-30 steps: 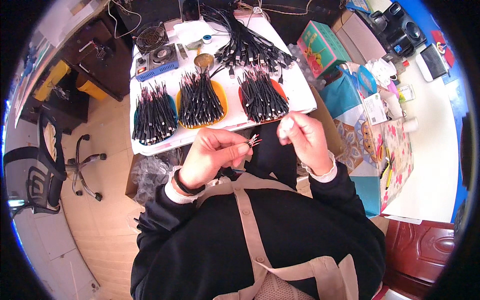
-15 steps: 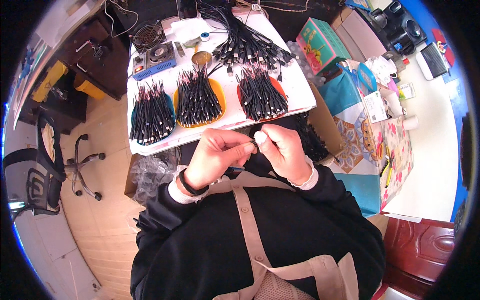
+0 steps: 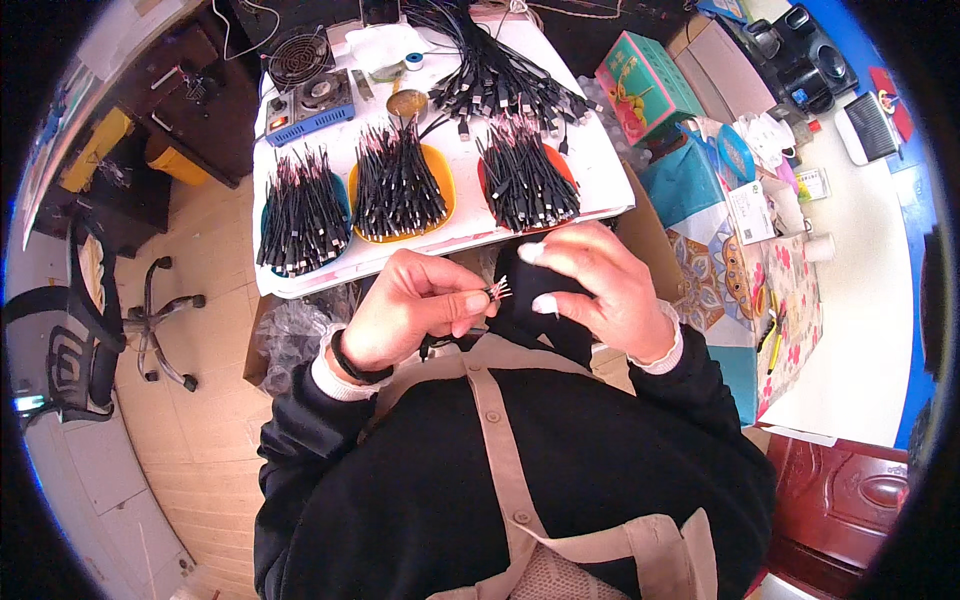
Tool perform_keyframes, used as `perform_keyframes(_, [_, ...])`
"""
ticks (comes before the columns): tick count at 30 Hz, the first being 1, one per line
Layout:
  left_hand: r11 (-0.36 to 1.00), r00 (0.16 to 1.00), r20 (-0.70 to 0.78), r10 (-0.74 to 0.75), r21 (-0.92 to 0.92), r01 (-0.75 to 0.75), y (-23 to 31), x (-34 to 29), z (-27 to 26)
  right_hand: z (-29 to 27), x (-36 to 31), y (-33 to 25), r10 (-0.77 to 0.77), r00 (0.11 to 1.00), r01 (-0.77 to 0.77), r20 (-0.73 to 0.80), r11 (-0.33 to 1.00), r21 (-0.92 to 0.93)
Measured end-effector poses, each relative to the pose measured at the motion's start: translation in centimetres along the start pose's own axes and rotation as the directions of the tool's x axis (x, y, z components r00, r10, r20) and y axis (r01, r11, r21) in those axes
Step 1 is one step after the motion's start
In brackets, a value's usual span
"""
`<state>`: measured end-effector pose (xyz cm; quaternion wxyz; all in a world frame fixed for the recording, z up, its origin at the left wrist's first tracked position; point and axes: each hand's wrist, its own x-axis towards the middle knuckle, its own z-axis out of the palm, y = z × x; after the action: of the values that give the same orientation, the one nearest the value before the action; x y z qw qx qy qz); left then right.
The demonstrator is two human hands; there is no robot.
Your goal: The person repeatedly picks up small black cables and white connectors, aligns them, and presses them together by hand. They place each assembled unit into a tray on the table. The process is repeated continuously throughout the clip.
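Note:
Between the thumb and fingers of my left hand [image 3: 415,308] are several thin black cables [image 3: 498,290], their bare wire ends fanning out to the right. A dark cable part hangs below that hand. My right hand [image 3: 612,290] is apart from them, thumb and fingers spread with nothing between them. Just beyond my hands, on the white table [image 3: 470,222], bundles of short black cables fill a yellow dish [image 3: 443,172], a red dish [image 3: 564,168] and a teal dish, which its cables [image 3: 305,215] mostly hide.
A small blue device [image 3: 312,124], a fan [image 3: 299,62] and a round tin [image 3: 407,104] stand at the table's back left. Longer black cables [image 3: 490,75] lie behind the dishes. A green box [image 3: 645,88] is at the right; an office chair [image 3: 160,315] is at left.
My right hand has let go of the wire ends, moved right and opened. The ends now stick out bare from my left hand, which keeps its hold.

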<state>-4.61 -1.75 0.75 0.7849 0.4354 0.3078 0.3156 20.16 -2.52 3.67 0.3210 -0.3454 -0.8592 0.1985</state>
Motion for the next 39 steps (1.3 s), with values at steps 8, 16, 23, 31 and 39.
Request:
perform_keyframes(8, [0.998, 0.997, 0.075, -0.004, 0.061, -0.001, 0.4, 0.5, 0.2, 0.7, 1.7, -0.1, -0.237, 0.97, 0.237, -0.049, 0.972, -0.011])
perform_keyframes(16, [0.235, 0.721, 0.265, 0.64, 0.826, -0.512, -0.4, 1.1, 1.8, 1.4, 0.5, 0.5, 0.002, 0.998, 0.006, -0.07, 0.994, 0.112])
perform_keyframes(23, [-0.079, 0.588, 0.401, 0.703, 0.865, -0.495, -1.2, 1.5, 2.2, 2.7, -0.4, 0.7, 0.505, 0.751, -0.561, 0.424, 0.152, 0.814])
perform_keyframes(31, [0.601, 0.822, -0.035, 0.568, 0.7, -0.386, -1.3, 0.5, 3.0, 2.0, 0.3, -0.4, -0.094, 0.977, 0.083, -0.189, 0.994, -0.066])
perform_keyframes(39, [-0.143, 0.579, 0.363, 0.73, 0.91, -0.39, -2.4, 1.3, 2.9, 2.2, -0.2, 0.3, 0.576, 0.66, -0.72, 0.482, 0.303, 0.624])
